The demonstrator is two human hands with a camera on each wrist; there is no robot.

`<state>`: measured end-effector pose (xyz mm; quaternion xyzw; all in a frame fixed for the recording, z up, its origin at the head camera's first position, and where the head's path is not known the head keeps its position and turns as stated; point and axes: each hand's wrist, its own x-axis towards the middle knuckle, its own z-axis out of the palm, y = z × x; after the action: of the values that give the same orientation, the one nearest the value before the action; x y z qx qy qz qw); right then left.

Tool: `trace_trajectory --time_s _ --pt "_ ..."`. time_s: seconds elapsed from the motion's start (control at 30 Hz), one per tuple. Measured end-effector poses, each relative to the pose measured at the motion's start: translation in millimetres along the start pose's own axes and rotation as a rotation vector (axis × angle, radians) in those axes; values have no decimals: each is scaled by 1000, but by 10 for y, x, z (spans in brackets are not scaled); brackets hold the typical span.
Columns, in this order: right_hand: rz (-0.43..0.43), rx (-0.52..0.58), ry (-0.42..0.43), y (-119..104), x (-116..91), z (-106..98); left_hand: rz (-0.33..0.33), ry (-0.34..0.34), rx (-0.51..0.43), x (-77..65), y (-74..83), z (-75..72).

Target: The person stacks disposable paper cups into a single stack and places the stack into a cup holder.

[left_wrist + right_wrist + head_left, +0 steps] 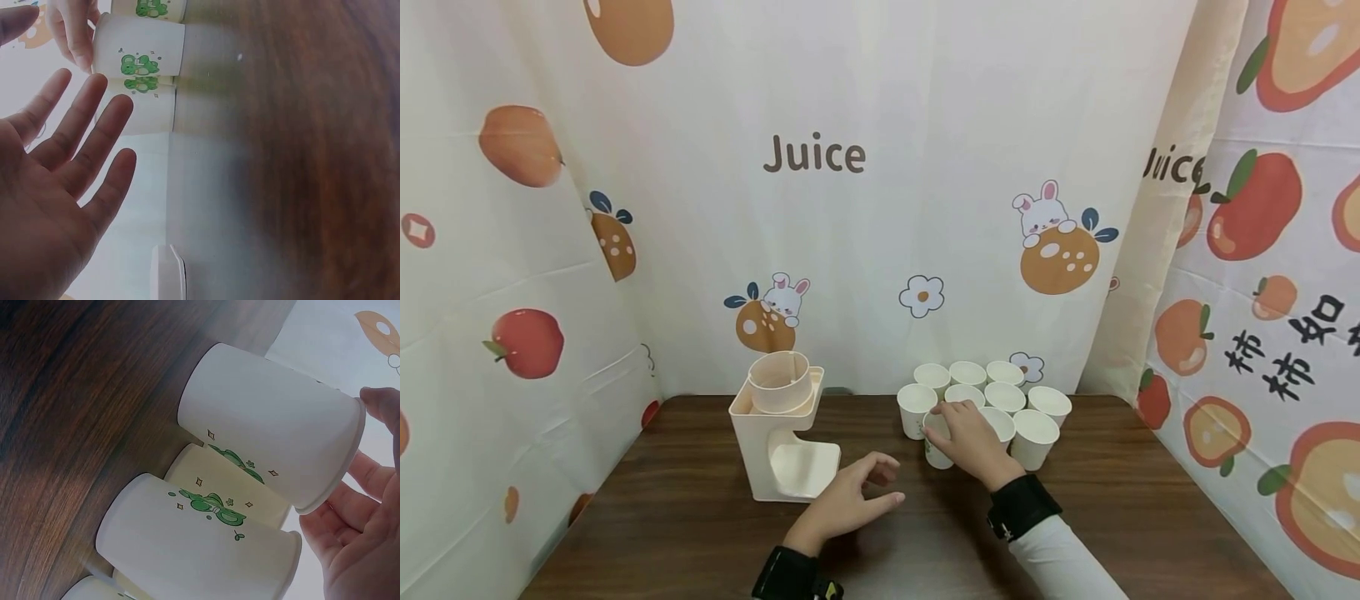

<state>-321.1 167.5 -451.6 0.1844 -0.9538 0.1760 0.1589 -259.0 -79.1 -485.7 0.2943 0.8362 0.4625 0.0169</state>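
Observation:
My right hand [972, 437] is over the front left of a group of white paper cups [1035, 435]. Its thumb and fingers grip the rim of one paper cup [275, 425], which stands upright with a green cartoon print on its side. Another printed cup [194, 544] is close beside the held one. Left of the cups, my left hand [853, 492] hovers over the table with nothing in it. Its fingers spread loosely, palm visible, in the left wrist view. Nearest to that hand is a cream stand-like device [760, 458] with a round container [780, 383] on top.
The dark wood-grain table [647, 517] carries the device at left and the cups at right, standing in close rows. A printed fabric backdrop [850, 233] with fruit and rabbits hangs behind the table and along both sides.

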Motion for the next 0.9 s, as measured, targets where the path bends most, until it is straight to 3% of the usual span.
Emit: trace_trajectory --time_s 0.23,0.5,0.9 --pt "4 -3 -15 -6 -3 -5 -8 10 17 -6 -2 1" --pt "-46 27 12 -61 -86 -71 -23 17 21 29 41 -17" --pt "-63 27 -32 -121 -191 -108 -40 -1 21 32 34 30"
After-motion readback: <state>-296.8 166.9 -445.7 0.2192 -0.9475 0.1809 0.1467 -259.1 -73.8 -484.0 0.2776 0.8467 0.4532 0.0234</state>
